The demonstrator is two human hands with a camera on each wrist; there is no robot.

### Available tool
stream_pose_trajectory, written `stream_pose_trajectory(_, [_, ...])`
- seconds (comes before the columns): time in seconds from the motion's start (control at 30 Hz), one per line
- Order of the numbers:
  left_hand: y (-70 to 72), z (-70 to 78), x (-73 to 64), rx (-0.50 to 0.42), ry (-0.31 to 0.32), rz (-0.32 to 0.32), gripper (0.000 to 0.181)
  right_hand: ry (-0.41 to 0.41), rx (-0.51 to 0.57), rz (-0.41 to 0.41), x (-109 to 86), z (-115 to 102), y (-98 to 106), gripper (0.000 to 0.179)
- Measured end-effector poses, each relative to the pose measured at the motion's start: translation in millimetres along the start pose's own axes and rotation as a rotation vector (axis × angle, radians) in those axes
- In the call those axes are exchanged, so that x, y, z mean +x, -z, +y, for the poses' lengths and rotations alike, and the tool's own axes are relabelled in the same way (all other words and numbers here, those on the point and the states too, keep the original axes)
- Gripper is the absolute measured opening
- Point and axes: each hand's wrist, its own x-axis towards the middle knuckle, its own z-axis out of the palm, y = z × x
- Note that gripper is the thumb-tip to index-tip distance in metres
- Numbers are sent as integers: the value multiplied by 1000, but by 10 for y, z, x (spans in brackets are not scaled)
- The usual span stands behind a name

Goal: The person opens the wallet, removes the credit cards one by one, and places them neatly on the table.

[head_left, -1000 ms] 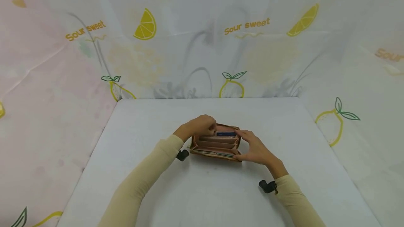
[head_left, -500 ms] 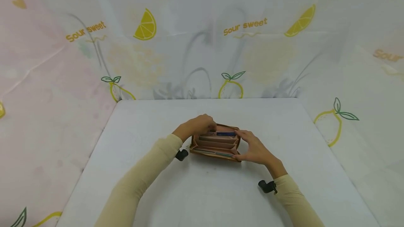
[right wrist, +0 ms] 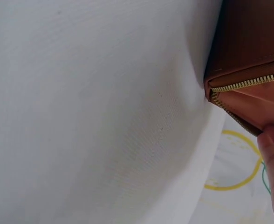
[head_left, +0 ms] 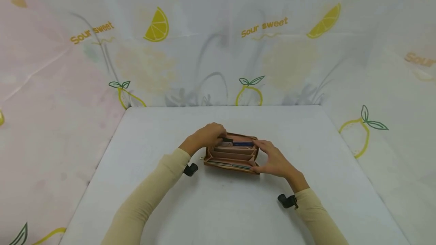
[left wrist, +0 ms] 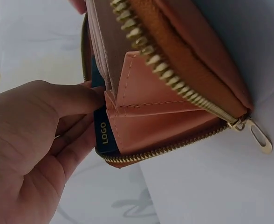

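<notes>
Wallet: gaping open on the table (head_left: 211, 207), between both hands; the wallet (head_left: 235, 155) shows its dividers.
Left hand: thumb and fingers (head_left: 206, 135) narrow, pinching the dark card (left wrist: 104, 133) at the back slot.
Right hand: a spread grip (head_left: 274, 160) holds the wallet's right end, thumb on the front edge.
Card risk: pressed askew, the dark card could bend or catch the slot lip, or ride against the blue card (head_left: 243, 144) beside it.
Wallet risk: a loosened right grip might let it fold or slide.
Hidden: the dark card's far end; whether the left pinch includes the back wall.
Cut off: most right fingers, in the right wrist view.
</notes>
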Motion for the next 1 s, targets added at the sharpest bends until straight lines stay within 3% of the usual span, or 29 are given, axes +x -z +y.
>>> stream_pose_trajectory(0.2, [27,0,-8,12,-4,33,11,9,-4,-1,-2,-14,7,98])
stream_pose_trajectory(0.33, [28,-42,-25,-27,-24,75,13,0,-12,-6,-3,-9,6,99])
stream_pose_trajectory(0.6, [101,-187,-170,-191,23,286,13,8,0,-6,33,-9,0,101])
stream_pose_trajectory(0.73, [105,-230,-211,-292,97,379,12,-7,-3,-8,31,-2,-2,101])
stream_pose_trajectory(0.9, [132,-249,-264,-419,251,479,16,-26,17,-14,2,1,0,102])
stream_pose_trajectory(1.0, [163,-272,-308,-540,330,517,18,-31,20,-13,-7,0,-1,101])
